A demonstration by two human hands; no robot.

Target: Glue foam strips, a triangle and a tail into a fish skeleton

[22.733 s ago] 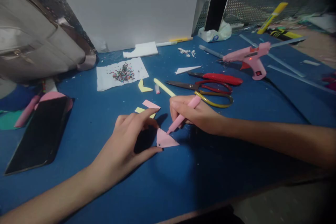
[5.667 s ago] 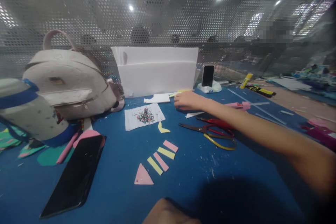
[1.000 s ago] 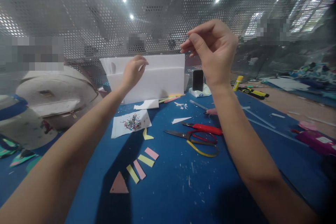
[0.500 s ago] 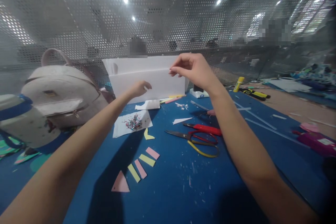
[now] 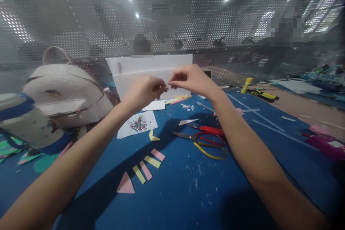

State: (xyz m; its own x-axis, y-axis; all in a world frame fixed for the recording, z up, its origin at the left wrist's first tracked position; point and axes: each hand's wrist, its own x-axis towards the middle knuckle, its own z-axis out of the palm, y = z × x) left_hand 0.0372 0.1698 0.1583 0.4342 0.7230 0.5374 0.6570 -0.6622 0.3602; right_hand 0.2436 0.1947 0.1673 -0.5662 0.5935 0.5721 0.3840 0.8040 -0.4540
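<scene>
Both my hands are raised above the blue table [image 5: 188, 194], in front of a white foam board [image 5: 129, 66]. My left hand [image 5: 142, 91] is curled, its fingertips pinched. My right hand [image 5: 188, 79] is also pinched, and its fingertips meet those of the left hand. What they pinch is too small to make out. Below them on the table lie a pink paper triangle [image 5: 125, 184] and a row of yellow and pink paper strips [image 5: 148, 165].
Scissors with red and yellow handles [image 5: 205, 142] lie right of centre. A white sheet with glitter [image 5: 137, 124] lies near the board. A pale backpack [image 5: 64, 90] and a bottle [image 5: 24, 122] stand at the left. A perforated metal screen [image 5: 188, 21] closes the back.
My right hand has come down from high up to meet my left hand, which moved right from the foam board. The fingertips now touch.
</scene>
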